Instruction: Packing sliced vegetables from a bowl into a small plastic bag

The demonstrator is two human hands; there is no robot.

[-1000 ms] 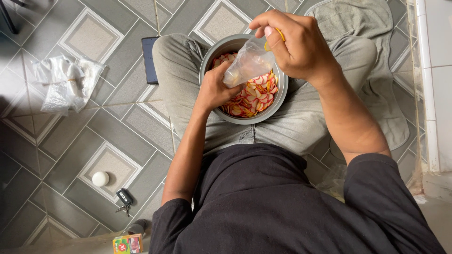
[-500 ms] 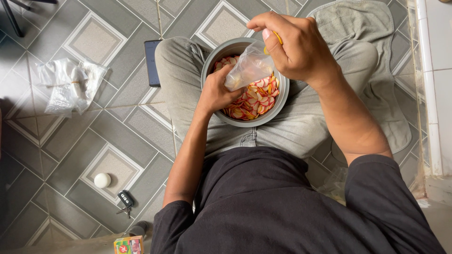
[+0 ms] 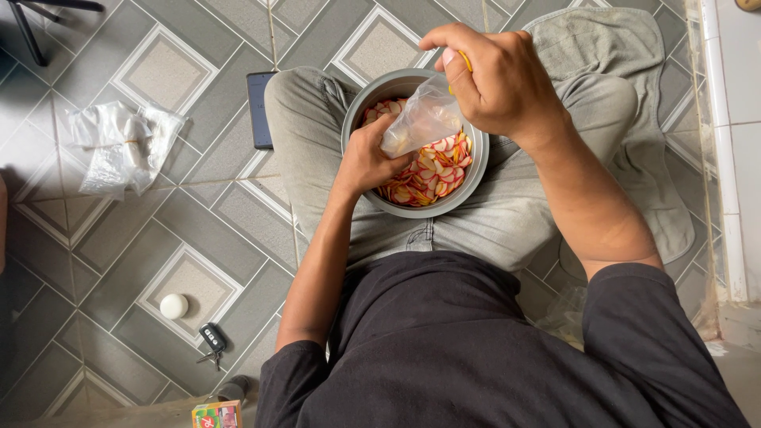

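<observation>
Got my right hand [image 3: 499,83] pinched on the top of the bag [image 3: 420,123] and my left hand [image 3: 372,158] cupping its bottom, right over the pot [image 3: 476,170] of chips [image 3: 432,174] in my lap, phone [image 3: 259,109], keys [image 3: 212,341] on the floor.

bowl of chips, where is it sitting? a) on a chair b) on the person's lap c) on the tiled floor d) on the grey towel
b: the metal bowl rests between the thighs of the grey trousers, above the tiled floor.
</observation>
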